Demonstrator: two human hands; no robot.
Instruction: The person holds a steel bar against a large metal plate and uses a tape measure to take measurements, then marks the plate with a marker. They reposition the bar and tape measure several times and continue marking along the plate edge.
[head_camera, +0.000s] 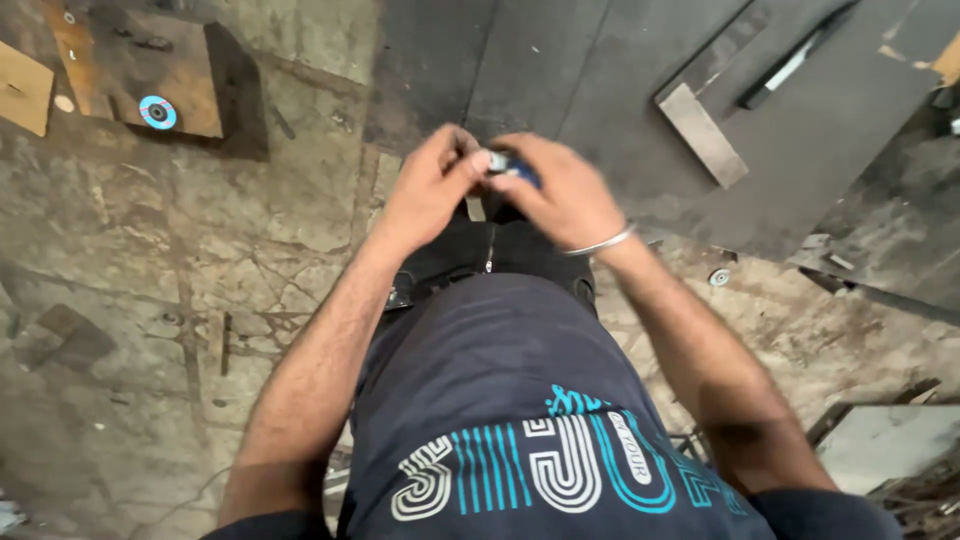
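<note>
While the person stands over the cracked floor (150, 260), both hands, left (430, 190) and right (560, 195), pinch a small blue-and-silver object (505, 165) between fingertips at waist height, likely to steady it.

Shiny metal bangle (600, 245), rough cracked stone floor (150, 250)

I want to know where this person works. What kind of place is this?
Probably a metal workshop. Dark flat steel sheets lie on the stained, cracked concrete floor, a round blue-centred grinding disc rests on a rusty plate, and both hands hold a small blue-and-silver object.
</note>
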